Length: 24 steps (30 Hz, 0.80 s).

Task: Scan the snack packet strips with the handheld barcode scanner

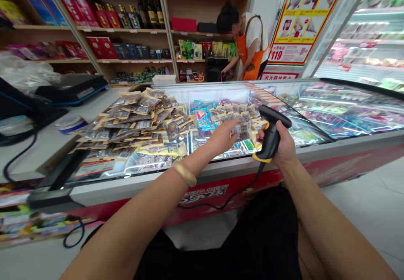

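Observation:
My left hand (223, 137), with a gold bangle (184, 173) on the wrist, reaches over the glass-topped freezer and pinches the edge of a clear snack packet (244, 129). My fingers partly cover that packet. In my right hand (285, 145) is a black and yellow barcode scanner (270, 134), gripped by its handle, its head level with the packet. The scanner's cord (235, 196) hangs down in front of the freezer. To the left, a large heap of similar brown-edged packets (135, 116) lies on the glass. A blue snack bag (204, 119) shows beyond my left hand.
The chest freezer (148, 181) stretches across in front of me. At left stand a counter (19, 153), a black scale (75, 88) and a roll of tape (70, 124). Behind the freezer, a person in an orange apron (251, 59) bends beside stocked shelves (126, 27).

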Available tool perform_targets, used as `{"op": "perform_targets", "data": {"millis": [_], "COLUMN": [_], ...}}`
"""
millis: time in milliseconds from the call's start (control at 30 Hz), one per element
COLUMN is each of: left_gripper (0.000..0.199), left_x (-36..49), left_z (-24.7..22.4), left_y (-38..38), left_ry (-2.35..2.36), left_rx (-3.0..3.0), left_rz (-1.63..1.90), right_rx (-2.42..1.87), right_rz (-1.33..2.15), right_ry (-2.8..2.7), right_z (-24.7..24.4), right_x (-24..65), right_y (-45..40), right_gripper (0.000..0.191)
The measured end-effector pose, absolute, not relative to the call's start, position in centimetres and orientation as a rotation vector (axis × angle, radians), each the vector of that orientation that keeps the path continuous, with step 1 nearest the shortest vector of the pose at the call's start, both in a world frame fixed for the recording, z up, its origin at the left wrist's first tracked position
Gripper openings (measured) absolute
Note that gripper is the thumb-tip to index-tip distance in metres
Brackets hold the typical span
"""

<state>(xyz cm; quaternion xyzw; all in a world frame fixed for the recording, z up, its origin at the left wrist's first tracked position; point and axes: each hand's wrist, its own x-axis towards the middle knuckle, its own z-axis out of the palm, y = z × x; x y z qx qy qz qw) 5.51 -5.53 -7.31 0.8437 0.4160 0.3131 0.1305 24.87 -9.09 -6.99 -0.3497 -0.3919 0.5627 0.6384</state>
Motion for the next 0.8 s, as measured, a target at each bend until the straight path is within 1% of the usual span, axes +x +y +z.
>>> {"op": "perform_targets", "data": {"millis": [100, 233, 300, 400, 533, 633, 700, 800], "left_gripper": [0.04, 0.045, 0.049, 0.05, 0.043, 0.041, 0.043, 0.046], "left_x": [6.9, 7.1, 6.9, 5.9, 1.8, -2.5, -4.9, -7.0], "left_z": [-7.4, -7.7, -7.8, -7.7, -7.3, -7.0, -7.0, -7.3], "left_y": [-5.1, -5.6, -5.9, -6.2, -5.9, -5.4, -5.3, -5.9], "left_ry": [1.352, 1.416, 1.421, 1.402, 1.468, 1.629, 1.695, 1.683], "left_rx": [2.637, 2.688, 2.69, 2.686, 2.67, 2.636, 2.627, 2.658], "left_rz": [0.706, 0.538, 0.519, 0.619, 0.791, 0.815, 0.747, 0.521], "right_rx": [-0.874, -0.939, -0.943, -0.933, -0.905, -0.873, -0.861, -0.833], "right_rz": [1.295, 1.333, 1.343, 1.351, 1.342, 1.385, 1.422, 1.481], "right_ry": [-0.828, -0.831, -0.856, -0.867, -0.89, -0.919, -0.937, -0.995], "right_z": [-7.3, -7.5, -7.5, -7.5, -7.3, -7.0, -6.8, -6.7], "right_x": [25.6, 25.1, 25.0, 25.1, 24.7, 22.7, 20.5, 16.7], "right_y": [-8.5, -7.9, -7.8, -8.0, -8.2, -8.2, -8.1, -8.0], "right_gripper": [0.045, 0.044, 0.044, 0.044, 0.045, 0.045, 0.046, 0.047]}}
